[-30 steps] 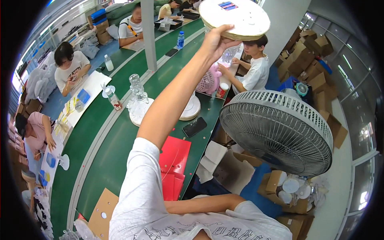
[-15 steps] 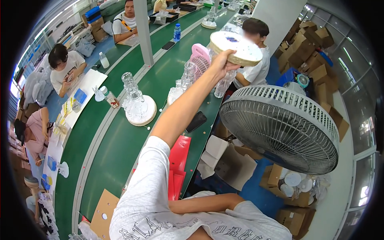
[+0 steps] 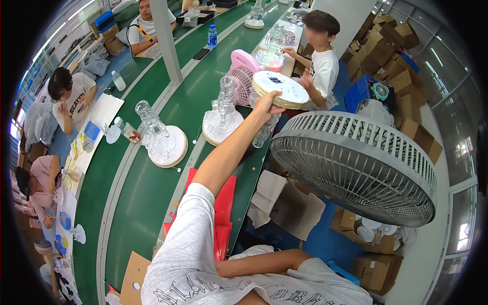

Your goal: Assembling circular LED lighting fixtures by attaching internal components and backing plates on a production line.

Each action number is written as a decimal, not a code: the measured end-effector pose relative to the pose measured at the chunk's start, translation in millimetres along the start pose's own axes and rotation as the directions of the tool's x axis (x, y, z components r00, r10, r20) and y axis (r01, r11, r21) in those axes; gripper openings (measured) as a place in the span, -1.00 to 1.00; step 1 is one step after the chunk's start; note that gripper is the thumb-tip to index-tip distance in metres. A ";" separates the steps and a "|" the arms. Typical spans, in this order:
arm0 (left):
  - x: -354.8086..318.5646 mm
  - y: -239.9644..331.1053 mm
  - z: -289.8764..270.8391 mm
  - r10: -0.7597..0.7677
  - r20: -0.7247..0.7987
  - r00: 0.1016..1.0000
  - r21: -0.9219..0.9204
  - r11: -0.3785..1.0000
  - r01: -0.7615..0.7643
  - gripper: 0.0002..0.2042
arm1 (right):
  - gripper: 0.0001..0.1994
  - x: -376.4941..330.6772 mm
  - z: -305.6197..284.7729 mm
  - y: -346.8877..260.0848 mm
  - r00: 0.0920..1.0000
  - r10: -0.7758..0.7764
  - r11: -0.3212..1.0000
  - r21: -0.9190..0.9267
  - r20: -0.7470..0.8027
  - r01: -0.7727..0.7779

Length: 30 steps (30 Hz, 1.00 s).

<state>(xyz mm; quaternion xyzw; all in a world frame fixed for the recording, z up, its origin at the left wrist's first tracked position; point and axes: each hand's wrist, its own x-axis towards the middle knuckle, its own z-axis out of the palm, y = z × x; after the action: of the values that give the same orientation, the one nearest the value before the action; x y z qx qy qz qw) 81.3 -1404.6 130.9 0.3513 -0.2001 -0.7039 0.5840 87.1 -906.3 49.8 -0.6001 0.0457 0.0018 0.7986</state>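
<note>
The left hand grips the near rim of a round white disc — held aloft, roughly level, above the green counter and just beside the grey fan. The right hand is hidden below the frame — its grip cannot be told. Glass pieces on a round base stand just below-left of the disc.
</note>
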 end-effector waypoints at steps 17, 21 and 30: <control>21.3 -3.7 13.7 -0.103 0.093 0.990 0.104 0.990 0.094 -0.41 | -0.42 13.5 -1.0 68.0 1.000 -0.020 0.997 0.069 -0.008 0.020; 19.6 0.8 34.9 -0.176 0.157 0.972 0.206 0.968 0.142 -0.30 | -0.42 18.2 -3.9 81.7 1.000 -0.024 0.994 0.104 0.016 0.023; -53.7 81.9 -56.2 0.093 0.344 0.934 0.936 0.052 -0.349 -0.89 | -0.43 71.6 42.1 113.2 0.996 -0.087 0.986 0.142 0.012 0.084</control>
<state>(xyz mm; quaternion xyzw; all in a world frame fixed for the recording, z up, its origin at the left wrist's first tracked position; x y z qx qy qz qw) 181.9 -1365.2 163.8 0.5466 -0.7261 -0.3153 0.2732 154.8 -838.0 -52.4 -0.5432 0.0125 -0.0302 0.8390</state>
